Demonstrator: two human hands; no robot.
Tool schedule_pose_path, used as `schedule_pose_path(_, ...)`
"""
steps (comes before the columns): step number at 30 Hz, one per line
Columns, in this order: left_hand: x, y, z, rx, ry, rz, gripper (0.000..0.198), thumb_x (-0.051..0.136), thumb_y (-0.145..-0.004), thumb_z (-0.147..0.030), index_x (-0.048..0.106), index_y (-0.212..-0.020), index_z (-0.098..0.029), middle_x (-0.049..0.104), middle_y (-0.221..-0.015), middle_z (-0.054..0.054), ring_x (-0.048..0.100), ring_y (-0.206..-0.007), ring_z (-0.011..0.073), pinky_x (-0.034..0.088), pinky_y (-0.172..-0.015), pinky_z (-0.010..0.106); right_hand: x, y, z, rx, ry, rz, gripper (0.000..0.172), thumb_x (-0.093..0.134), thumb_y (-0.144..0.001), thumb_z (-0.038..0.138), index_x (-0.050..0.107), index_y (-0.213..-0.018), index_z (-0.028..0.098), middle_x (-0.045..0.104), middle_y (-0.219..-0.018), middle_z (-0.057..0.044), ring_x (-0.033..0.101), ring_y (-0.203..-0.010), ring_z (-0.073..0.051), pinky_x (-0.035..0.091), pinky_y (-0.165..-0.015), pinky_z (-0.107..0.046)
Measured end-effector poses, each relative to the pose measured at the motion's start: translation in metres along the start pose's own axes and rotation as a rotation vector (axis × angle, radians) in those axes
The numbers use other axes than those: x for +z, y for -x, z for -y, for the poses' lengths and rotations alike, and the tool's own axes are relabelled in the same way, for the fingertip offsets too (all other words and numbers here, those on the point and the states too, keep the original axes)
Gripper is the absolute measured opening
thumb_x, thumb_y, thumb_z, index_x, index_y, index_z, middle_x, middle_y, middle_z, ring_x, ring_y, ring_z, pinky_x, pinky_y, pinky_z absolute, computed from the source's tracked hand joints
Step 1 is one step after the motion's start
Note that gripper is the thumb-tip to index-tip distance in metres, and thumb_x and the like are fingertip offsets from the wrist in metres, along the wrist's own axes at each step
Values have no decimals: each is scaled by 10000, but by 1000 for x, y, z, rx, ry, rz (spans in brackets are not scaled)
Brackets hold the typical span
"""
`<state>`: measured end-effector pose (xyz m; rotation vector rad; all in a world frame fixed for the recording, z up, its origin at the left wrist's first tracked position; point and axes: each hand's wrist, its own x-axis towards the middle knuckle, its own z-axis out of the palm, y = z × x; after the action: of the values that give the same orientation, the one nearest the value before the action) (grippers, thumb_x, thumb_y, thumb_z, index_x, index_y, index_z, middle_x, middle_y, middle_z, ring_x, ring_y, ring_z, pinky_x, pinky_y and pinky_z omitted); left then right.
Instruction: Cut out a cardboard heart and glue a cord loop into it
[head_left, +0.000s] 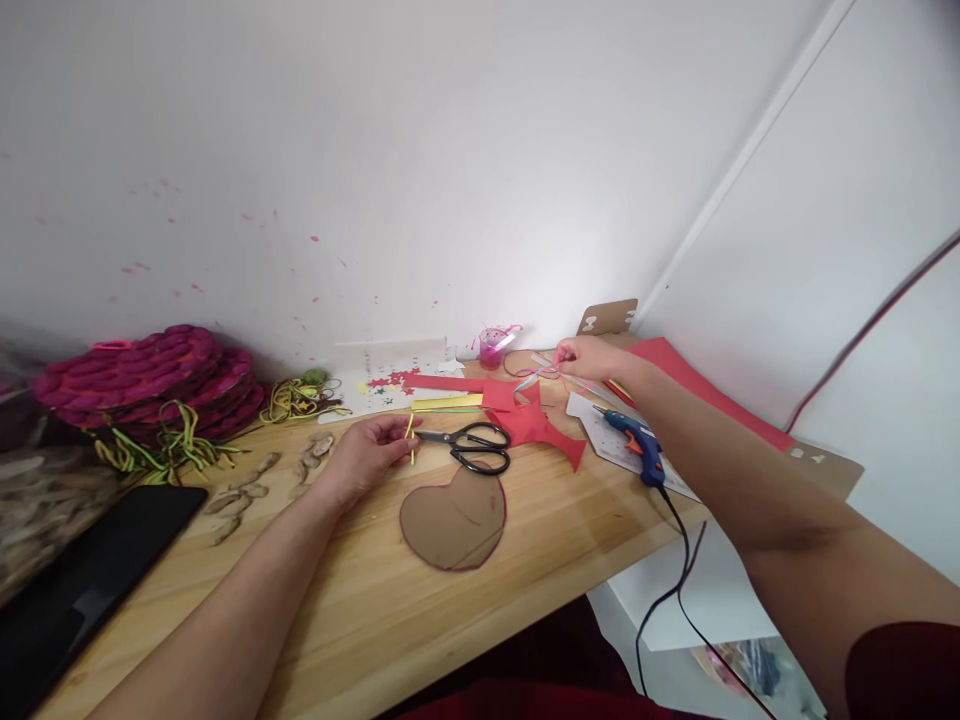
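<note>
Black phone (97,580): flat on wooden table (360,640), left side, screen dark | Peanuts in shell (256,491): loose, near phone | Magenta braided coils (142,385): stacked behind phone, yellow-green strands (161,452) at lower edge | White wall (337,150): pink spatter | Pink cup (491,350): near wall | Red-and-black cord (874,322): across right-hand panel (885,170)

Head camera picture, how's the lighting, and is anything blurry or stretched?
Head view: the wall is brightest above the pink cup; head view: the left forearm looks stretched toward the frame edge, likely lens distortion; head view: the scissors look fairly crisp, the brown pile at far left smeared.
</note>
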<state>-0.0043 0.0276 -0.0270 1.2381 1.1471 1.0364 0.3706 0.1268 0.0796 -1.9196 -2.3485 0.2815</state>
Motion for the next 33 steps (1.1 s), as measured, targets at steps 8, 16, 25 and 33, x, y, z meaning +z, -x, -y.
schedule_pose_path(8,-2,-1,3,-12,-11,5,558,874,-609,-406,755,-1096,-162,687,-741,18,576,-636,125,441,-609,234,-42,-6,-23,234,-184,-195,55,669,-821,189,648,-849,147,694,-664,-50,617,-555,-146,459,-545,-237)
schedule_pose_path(16,-2,-3,4,-18,2,-11,496,889,-581,-378,779,-1026,-190,696,-784,15,578,-630,118,465,-612,235,-65,-14,-51,409,-205,-581,147,627,-854,133,579,-992,150,667,-887,-83,626,-766,-183,491,-710,-307)
schedule_pose_path(25,-2,-2,5,-8,24,2,493,873,-628,-357,761,-1073,-177,682,-765,11,577,-629,103,465,-599,224,-64,5,-86,568,115,-474,170,612,-878,143,645,-1030,74,673,-1014,-238,568,-820,-186,351,-700,-343)
schedule_pose_path(33,1,5,-14,-119,290,-53,509,923,-538,-205,740,-1009,-138,727,-820,36,682,-718,128,557,-684,235,-27,5,-6,277,64,-265,144,639,-880,241,737,-880,136,739,-988,-149,633,-906,-216,368,-727,-321)
